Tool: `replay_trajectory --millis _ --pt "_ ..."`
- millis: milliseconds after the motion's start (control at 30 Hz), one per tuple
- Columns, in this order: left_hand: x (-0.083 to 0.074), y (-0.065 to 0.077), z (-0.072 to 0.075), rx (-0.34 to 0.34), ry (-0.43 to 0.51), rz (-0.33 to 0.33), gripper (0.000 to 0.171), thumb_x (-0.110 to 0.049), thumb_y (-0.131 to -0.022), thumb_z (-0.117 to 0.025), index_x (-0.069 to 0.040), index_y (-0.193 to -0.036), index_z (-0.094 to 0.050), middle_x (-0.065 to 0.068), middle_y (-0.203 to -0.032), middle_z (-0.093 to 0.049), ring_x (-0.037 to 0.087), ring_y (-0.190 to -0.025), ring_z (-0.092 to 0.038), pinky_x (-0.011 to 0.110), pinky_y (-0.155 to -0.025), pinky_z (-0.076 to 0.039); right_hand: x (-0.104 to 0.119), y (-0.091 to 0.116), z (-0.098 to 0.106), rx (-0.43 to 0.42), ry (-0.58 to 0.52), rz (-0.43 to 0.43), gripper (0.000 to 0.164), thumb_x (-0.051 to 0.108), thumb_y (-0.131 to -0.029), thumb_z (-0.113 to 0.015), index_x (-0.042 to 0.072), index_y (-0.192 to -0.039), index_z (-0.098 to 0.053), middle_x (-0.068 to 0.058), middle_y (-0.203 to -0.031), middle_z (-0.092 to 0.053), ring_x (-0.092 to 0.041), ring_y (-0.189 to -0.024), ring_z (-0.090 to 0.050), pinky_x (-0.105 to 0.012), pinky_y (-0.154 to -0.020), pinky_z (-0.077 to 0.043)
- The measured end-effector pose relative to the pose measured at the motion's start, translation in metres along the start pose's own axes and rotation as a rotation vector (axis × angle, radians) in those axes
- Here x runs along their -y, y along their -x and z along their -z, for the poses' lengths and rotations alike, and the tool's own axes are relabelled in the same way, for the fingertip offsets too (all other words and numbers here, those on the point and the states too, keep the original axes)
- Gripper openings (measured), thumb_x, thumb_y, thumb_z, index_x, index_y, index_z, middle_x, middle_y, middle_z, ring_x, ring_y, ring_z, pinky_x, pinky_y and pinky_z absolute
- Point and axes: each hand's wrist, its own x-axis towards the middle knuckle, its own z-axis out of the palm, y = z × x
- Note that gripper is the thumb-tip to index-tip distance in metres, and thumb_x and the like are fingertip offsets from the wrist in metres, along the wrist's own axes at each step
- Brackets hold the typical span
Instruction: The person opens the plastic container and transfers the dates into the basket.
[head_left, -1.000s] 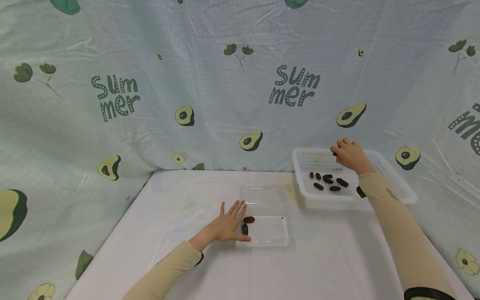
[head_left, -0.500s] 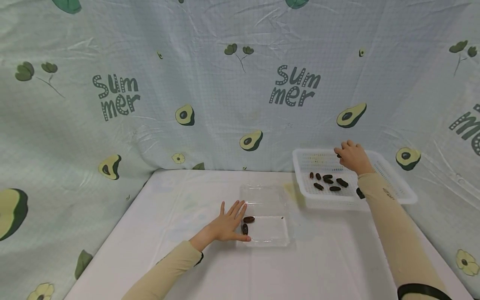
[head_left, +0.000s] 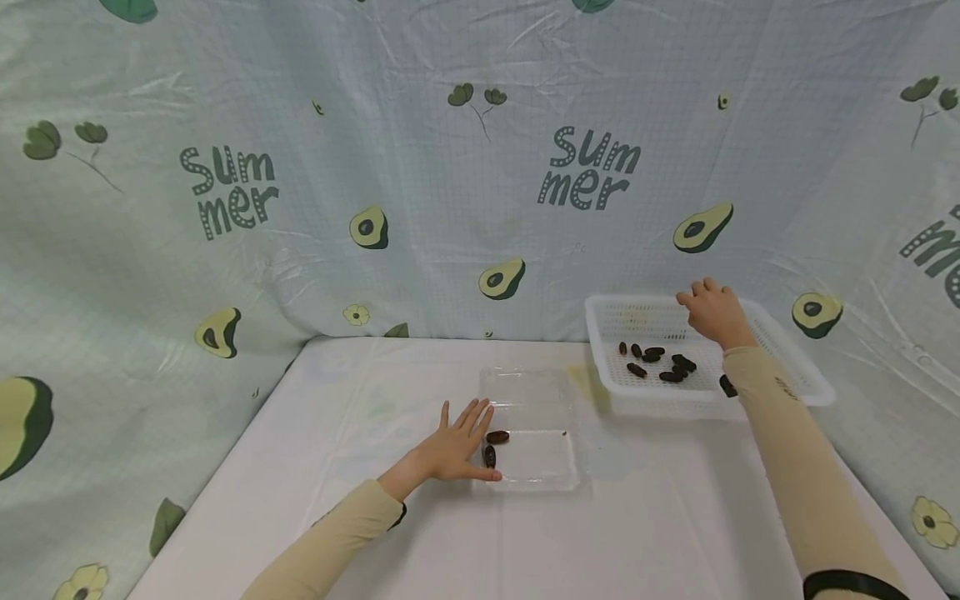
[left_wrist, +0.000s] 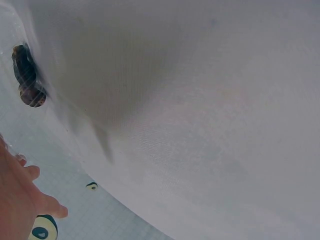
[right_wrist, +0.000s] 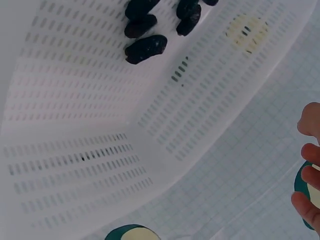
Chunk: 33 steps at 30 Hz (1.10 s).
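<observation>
My left hand (head_left: 450, 451) lies with spread fingers along the left edge of a clear plastic box (head_left: 536, 460) with its lid folded back. Two dates, one lying crosswise (head_left: 498, 437) and one lengthwise (head_left: 490, 457), sit inside near that hand; the left wrist view shows dark dates (left_wrist: 24, 70) through the plastic. Over the far side of a white slotted basket (head_left: 660, 392) hovers my right hand (head_left: 714, 315), fingers loosely bent, nothing seen in them. Several dates (head_left: 637, 370) lie on the basket floor, and the right wrist view shows some dates (right_wrist: 146, 49) closely.
A white cloth (head_left: 420, 533) covers the table. Behind it hangs a curtain (head_left: 435, 183) printed with avocados, close to the basket's far rim. My right forearm (head_left: 795, 450) crosses the basket's right part, partly hiding one dark date (head_left: 727, 385). A tiny dark speck (head_left: 565, 433) is in the box.
The dark date in my right fingers has been let go; another date now lies among those in the basket. My right hand has shifted slightly right. The left hand stays put.
</observation>
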Motion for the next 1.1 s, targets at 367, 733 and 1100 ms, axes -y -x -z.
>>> replay_trajectory --millis 367,733,1100 --pt "0.000 -0.001 0.001 -0.001 0.014 -0.004 0.103 -0.072 -0.077 -0.038 -0.004 -0.144 -0.003 0.014 -0.151 -0.003 0.031 -0.139 -0.005 0.065 -0.101 -0.008 0.007 -0.003 0.019 -0.058 -0.091 0.044 0.022 0.005 -0.074 -0.068 0.005 -0.094 -0.060 -0.016 -0.087 -0.055 -0.034 -0.083 -0.049 -0.044 -0.059 -0.044" --pt "-0.001 0.001 0.001 0.010 0.004 0.007 0.103 -0.075 -0.076 -0.036 -0.004 -0.144 -0.004 0.014 -0.151 -0.003 0.031 -0.139 -0.005 0.065 -0.101 -0.009 0.055 -0.001 0.047 -0.289 -0.224 0.264 0.023 0.006 -0.068 -0.074 0.009 -0.085 -0.060 -0.010 -0.080 -0.053 -0.027 -0.076 -0.048 -0.037 -0.055 -0.042" --pt "-0.002 0.000 0.002 0.002 -0.019 0.009 0.105 -0.076 -0.074 -0.035 -0.004 -0.144 -0.005 0.013 -0.151 -0.004 0.029 -0.139 -0.005 0.065 -0.102 -0.008 0.128 0.006 0.060 -0.389 -0.278 0.474 0.025 0.009 -0.066 -0.076 0.014 -0.086 -0.061 -0.004 -0.085 -0.054 -0.020 -0.077 -0.048 -0.031 -0.058 -0.042"
